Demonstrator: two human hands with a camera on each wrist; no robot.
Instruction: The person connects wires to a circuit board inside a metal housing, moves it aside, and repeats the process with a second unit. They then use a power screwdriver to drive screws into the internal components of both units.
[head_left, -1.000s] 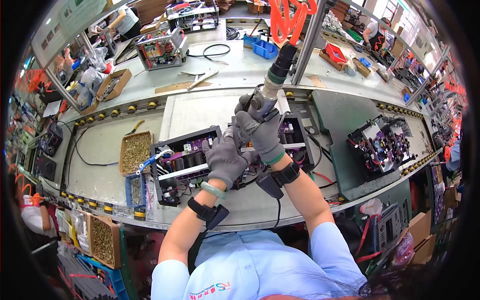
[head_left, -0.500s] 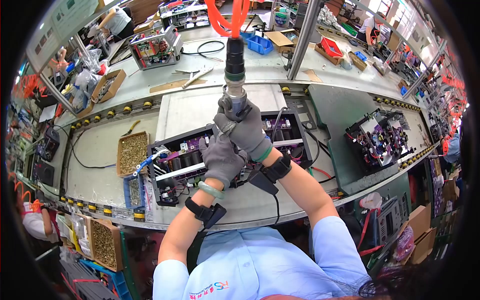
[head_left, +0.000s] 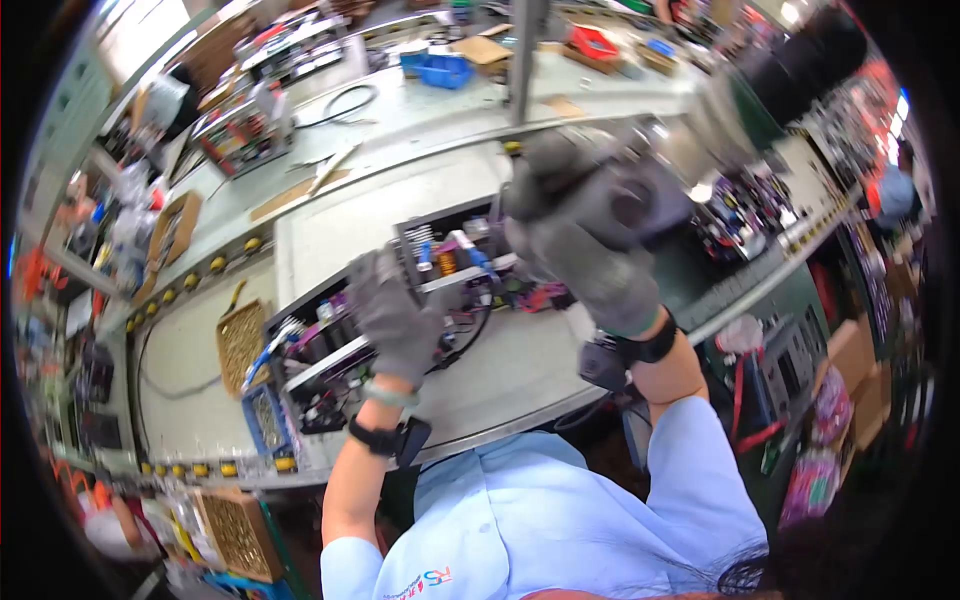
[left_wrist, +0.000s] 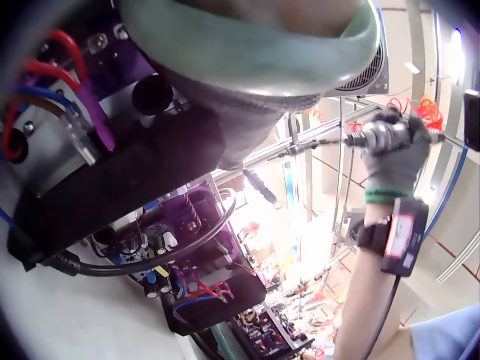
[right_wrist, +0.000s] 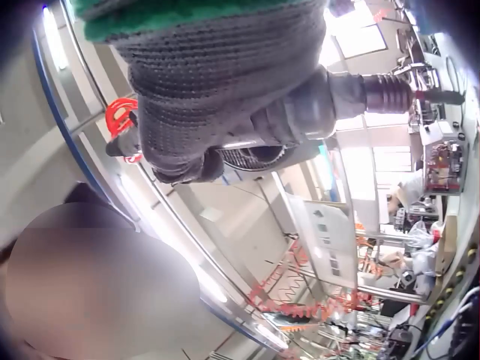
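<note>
Pneumatic screwdriver (head_left: pixel 640 200), raised above the open chassis (head_left: pixel 400 310), gripped in the gloved right hand (head_left: pixel 590 240). Left-wrist view alone resolves its bit; head view blurs it. Gloved left hand (head_left: pixel 395 315) rests on the chassis, grip indeterminable.

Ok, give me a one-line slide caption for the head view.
Gloved right hand grips a blurred pneumatic screwdriver raised above the open electronics chassis while the left hand rests on it.
</note>
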